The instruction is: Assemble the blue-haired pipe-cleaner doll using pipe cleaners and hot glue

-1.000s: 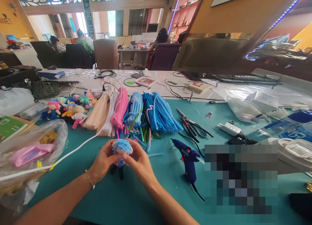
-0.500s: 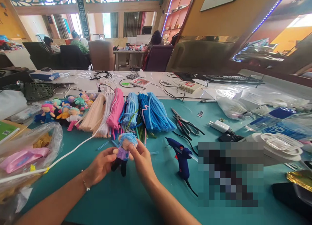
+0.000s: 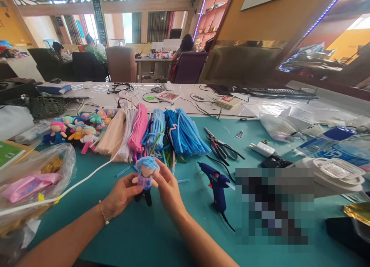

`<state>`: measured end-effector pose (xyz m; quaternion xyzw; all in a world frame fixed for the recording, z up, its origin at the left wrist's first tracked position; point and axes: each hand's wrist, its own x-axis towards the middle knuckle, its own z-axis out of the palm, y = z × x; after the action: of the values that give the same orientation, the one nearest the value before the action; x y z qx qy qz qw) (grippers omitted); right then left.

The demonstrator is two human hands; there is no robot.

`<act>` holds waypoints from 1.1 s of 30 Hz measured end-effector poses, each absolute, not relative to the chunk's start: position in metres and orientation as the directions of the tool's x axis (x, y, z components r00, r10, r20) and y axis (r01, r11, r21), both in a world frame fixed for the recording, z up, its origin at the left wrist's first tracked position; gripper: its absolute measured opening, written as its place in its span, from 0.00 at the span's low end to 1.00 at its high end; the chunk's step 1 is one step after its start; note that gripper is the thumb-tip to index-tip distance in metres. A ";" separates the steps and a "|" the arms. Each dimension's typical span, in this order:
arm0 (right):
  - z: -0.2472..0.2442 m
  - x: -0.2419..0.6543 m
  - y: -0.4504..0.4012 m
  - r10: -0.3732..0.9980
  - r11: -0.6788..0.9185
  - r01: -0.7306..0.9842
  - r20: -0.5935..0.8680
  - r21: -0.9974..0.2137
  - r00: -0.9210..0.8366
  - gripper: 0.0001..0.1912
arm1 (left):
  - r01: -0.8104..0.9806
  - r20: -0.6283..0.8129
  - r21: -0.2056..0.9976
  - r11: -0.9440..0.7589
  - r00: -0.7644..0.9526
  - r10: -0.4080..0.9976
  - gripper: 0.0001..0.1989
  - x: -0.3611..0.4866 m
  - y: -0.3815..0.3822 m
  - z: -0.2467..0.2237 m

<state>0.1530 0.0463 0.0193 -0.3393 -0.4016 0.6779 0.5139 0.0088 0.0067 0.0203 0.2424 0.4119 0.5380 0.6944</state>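
A small doll (image 3: 145, 179) with blue hair, a lilac top and dark legs is upright between my hands, above the green mat (image 3: 138, 240). My left hand (image 3: 123, 193) pinches its body from the left. My right hand (image 3: 168, 188) holds its right side, fingers by the head and arm. Behind it lie bundles of pipe cleaners: peach (image 3: 112, 136), pink (image 3: 138, 128), light blue (image 3: 156, 130) and darker blue (image 3: 187, 134). Several finished-looking dolls (image 3: 79, 130) are piled at the left. A blue glue gun (image 3: 216, 186) lies right of my right hand.
Pliers (image 3: 222, 147) and a white charger (image 3: 262, 148) lie at the back right, near a plastic bottle (image 3: 326, 141). A white cable (image 3: 86, 178) crosses the left side beside a plastic bag (image 3: 65, 170). A blurred patch covers part of the right. People sit in the background.
The doll has turned to face more toward the camera and sits slightly more to the left. My right hand's fingers have shifted from its face to its side.
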 end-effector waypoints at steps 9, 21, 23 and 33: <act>0.023 0.153 0.042 0.949 -0.169 -0.330 -0.063 -0.929 -0.309 0.18 | -0.611 -0.282 0.765 0.204 -0.034 0.959 0.18 0.007 0.009 0.020; 0.029 0.151 0.041 0.941 -0.176 -0.271 -0.080 -0.946 -0.330 0.20 | -0.602 -0.270 0.773 0.197 -0.032 0.962 0.17 0.004 0.011 0.019; 0.030 0.151 0.041 0.945 -0.168 -0.270 -0.076 -0.948 -0.319 0.21 | -0.600 -0.264 0.776 0.194 -0.031 0.964 0.17 0.004 0.011 0.018; 0.025 0.151 0.040 0.934 -0.186 -0.316 -0.067 -0.930 -0.352 0.17 | -0.585 -0.255 0.794 0.165 -0.074 0.964 0.20 0.006 0.008 0.020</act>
<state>0.1513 0.0400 0.0249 -0.3441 -0.4488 0.6889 0.4534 0.0060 0.0082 0.0204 0.2286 0.4144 0.6043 0.6410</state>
